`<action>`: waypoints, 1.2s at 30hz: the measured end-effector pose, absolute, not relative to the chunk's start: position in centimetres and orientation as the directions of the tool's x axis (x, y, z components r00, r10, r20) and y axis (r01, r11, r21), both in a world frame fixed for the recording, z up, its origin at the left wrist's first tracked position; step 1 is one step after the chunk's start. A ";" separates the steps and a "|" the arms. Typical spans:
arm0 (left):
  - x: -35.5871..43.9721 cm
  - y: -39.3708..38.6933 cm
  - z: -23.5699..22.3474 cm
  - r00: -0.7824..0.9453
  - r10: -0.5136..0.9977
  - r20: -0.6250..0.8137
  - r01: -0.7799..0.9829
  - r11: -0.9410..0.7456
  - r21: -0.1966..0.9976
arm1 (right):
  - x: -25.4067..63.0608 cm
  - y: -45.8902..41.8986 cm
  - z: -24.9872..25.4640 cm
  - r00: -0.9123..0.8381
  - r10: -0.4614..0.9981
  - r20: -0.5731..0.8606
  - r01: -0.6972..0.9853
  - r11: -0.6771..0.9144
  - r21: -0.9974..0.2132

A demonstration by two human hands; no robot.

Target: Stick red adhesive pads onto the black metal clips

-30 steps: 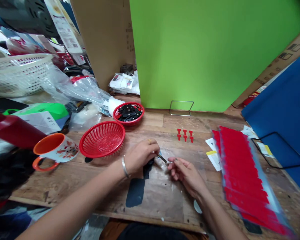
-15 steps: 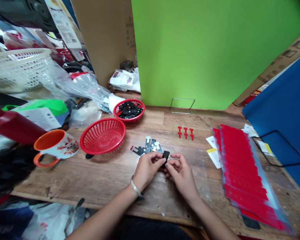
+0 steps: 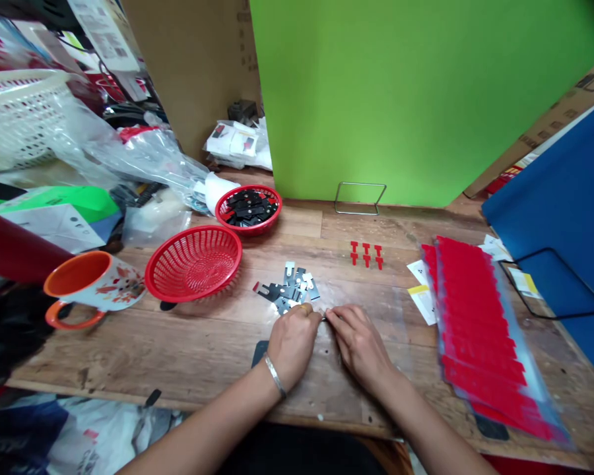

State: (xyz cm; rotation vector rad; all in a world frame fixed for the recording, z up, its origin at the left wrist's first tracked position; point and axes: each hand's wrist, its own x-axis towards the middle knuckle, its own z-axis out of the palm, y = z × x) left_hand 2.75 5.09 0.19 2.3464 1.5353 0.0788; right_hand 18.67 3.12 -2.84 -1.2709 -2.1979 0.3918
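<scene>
My left hand (image 3: pixel 293 342), with a bangle on the wrist, and my right hand (image 3: pixel 359 342) rest close together on the wooden table (image 3: pixel 188 353), fingers curled and fingertips meeting at a small thin piece that I cannot make out. Just beyond my left fingers lies a small pile of grey metal clips (image 3: pixel 290 290). A black flat piece (image 3: pixel 258 353) shows under my left wrist.
An empty red basket (image 3: pixel 193 262) and a smaller red basket of black parts (image 3: pixel 247 209) stand at the left, with an orange mug (image 3: pixel 86 287). Several red pegs (image 3: pixel 366 254) lie mid-table. A stack of red sheets (image 3: pixel 480 330) is on the right; clutter fills the far left.
The black piece held between both hands half a second ago is no longer visible there. Both hands have lowered to the table with fingertips together, just below the metal clips.
</scene>
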 end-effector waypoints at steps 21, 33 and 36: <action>7.4 15.7 -0.8 0.166 0.908 -0.385 -0.002 0.391 0.920 | 23.7 17.3 -3.7 0.089 0.981 0.173 0.781 0.039 -0.623; 11.8 22.3 -3.2 0.099 0.850 -0.518 -0.006 0.521 0.853 | 23.9 19.3 -3.8 0.062 0.997 0.044 0.852 -0.030 -0.523; 11.7 22.5 -3.4 0.116 0.834 -0.539 0.010 0.542 0.841 | 23.9 19.3 -3.7 0.068 0.997 0.031 0.852 -0.042 -0.523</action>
